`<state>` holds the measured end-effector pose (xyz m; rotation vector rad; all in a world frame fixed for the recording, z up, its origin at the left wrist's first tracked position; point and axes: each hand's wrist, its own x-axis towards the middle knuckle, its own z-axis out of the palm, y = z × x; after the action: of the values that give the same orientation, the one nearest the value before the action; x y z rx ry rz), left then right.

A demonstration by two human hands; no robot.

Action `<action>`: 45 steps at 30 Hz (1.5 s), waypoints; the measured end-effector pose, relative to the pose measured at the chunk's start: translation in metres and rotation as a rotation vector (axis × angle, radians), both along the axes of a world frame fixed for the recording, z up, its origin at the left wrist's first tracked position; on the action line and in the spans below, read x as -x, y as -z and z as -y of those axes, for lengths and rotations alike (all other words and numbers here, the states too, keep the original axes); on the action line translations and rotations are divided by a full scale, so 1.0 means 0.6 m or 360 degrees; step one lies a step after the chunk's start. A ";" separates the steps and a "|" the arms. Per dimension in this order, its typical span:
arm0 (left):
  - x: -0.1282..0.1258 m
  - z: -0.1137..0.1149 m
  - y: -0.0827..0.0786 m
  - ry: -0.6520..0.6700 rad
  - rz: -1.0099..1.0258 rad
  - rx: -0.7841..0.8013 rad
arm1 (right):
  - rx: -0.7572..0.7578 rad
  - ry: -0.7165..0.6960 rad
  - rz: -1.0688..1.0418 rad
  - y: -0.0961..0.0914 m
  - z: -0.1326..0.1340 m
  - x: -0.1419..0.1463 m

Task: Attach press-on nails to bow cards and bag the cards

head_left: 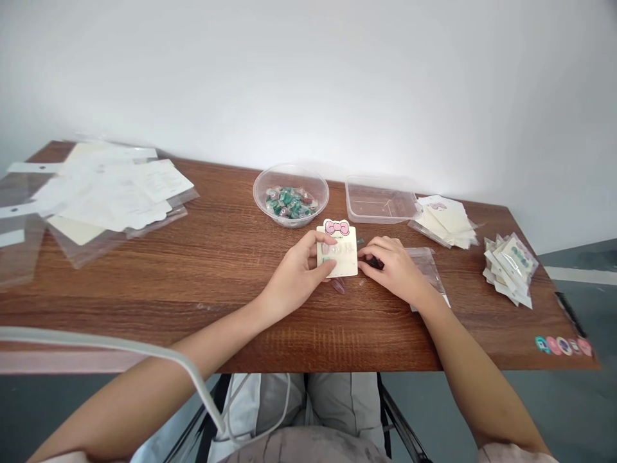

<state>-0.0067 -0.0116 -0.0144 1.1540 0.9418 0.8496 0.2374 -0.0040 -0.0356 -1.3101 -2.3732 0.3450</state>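
Note:
My left hand [301,263] is closed on a small cream card [346,262] topped with a pink bow print, thumb across its front and fingers at its left edge. A row of small clear pieces sits across the card, and a greenish piece shows near my thumb. Just right of the card, my right hand [390,267] rests low over the table with its fingers curled together; whatever they hold is hidden. Below the card lies a purplish translucent piece [338,285]. A clear plastic bag [428,270] lies partly under my right wrist.
A round clear bowl [258,200] holds many green, pink and clear pieces. Beside it stand a rectangular clear tray [357,215] and stacked cards [448,218]. Filled card packets [511,267] and round stickers [563,346] are at right; loose bags and cards [110,193] spread at left.

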 end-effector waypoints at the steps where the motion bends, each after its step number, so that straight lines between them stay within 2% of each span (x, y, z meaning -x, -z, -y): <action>1: 0.000 0.000 0.000 0.0000 -0.0013 -0.0015 | 0.0007 0.0007 -0.0006 0.000 0.000 0.000; 6: 0.000 -0.001 -0.005 -0.0014 -0.0028 -0.0016 | 0.0008 0.0044 -0.0065 -0.006 -0.001 -0.005; 14: -0.003 -0.002 -0.009 -0.0020 0.0011 0.0032 | -0.0164 0.0164 -0.0310 -0.021 0.004 -0.016; 19: -0.005 0.000 -0.010 -0.0007 0.0015 0.0068 | -0.0201 0.0106 -0.0434 -0.030 0.016 0.000; 24: -0.006 0.002 -0.013 0.0001 -0.0057 0.0021 | -0.0316 -0.0056 -0.0440 -0.031 0.032 0.034; 28: -0.007 0.003 -0.010 0.0021 -0.0091 -0.0012 | -0.0417 -0.0085 -0.0398 -0.027 0.039 0.051; 34: -0.008 0.006 -0.003 0.0098 -0.0101 -0.0047 | -0.0483 -0.0086 -0.0319 -0.025 0.039 0.053; 45: -0.008 0.008 -0.002 0.0119 -0.0150 -0.0081 | -0.0456 -0.0123 -0.0302 -0.022 0.038 0.052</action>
<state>-0.0020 -0.0162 -0.0130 1.2746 0.9526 0.7679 0.2060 -0.0266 -0.0223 -1.0109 -2.2194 0.1371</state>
